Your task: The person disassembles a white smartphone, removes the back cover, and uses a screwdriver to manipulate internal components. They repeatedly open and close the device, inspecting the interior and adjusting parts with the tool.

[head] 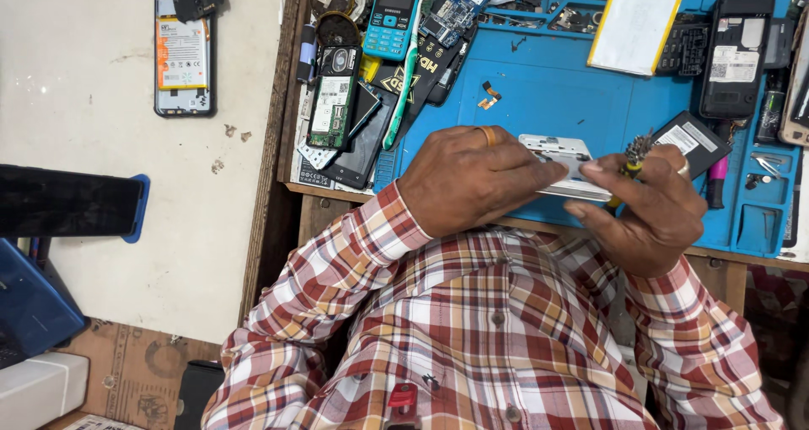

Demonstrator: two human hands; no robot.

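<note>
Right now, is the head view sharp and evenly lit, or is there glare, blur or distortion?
Head view: even, soft light, faint shadows; the left hand, right hand and the silver part they hold are sharp; mild glare on the pale battery pouch; the blue mat edge looks tilted and slightly bowed.

An opened phone [184, 51] lies on the white surface. A teal keypad phone [392, 16] and a white battery [634, 27] rest on the blue mat [548, 93].

Matt blue rubbery mat [548, 93], worn wooden bench edge [291, 101], shiny metal phone frame [565, 156].
</note>
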